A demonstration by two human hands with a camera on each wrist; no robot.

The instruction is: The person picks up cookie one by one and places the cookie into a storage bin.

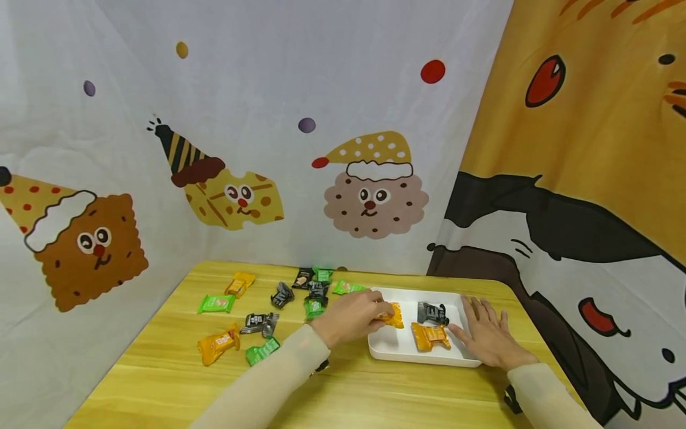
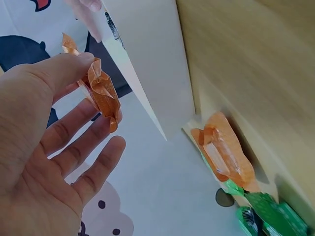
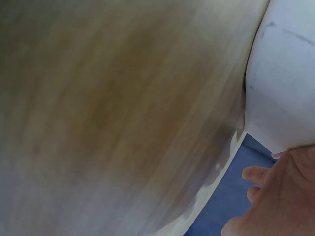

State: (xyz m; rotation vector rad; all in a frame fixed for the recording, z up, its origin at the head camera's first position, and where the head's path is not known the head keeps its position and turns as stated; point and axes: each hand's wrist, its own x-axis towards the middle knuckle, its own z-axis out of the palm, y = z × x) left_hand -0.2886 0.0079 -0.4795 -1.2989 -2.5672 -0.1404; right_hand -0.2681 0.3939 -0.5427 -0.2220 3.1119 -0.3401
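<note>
My left hand (image 1: 351,316) pinches an orange wrapped candy (image 2: 102,93) between thumb and fingers, over the left part of a white tray (image 1: 396,354). Its ring and little fingers stay spread in the left wrist view. Inside the tray, towards the right, lie a black wrapped candy (image 1: 433,314) and, just in front of it, another orange candy (image 1: 430,337). At the tray's right end my right hand (image 1: 495,339) rests with fingers extended along the rim, the thumb reaching over the edge. The right wrist view shows this hand (image 3: 275,196) beside the tray's outer wall (image 3: 283,83).
Left of the tray, several green, black and orange candies are scattered on the wooden table (image 1: 161,369). A green candy (image 1: 348,288) lies by the tray's back left corner. One orange candy (image 2: 229,152) lies near green ones in the left wrist view. A printed curtain (image 1: 257,77) hangs behind.
</note>
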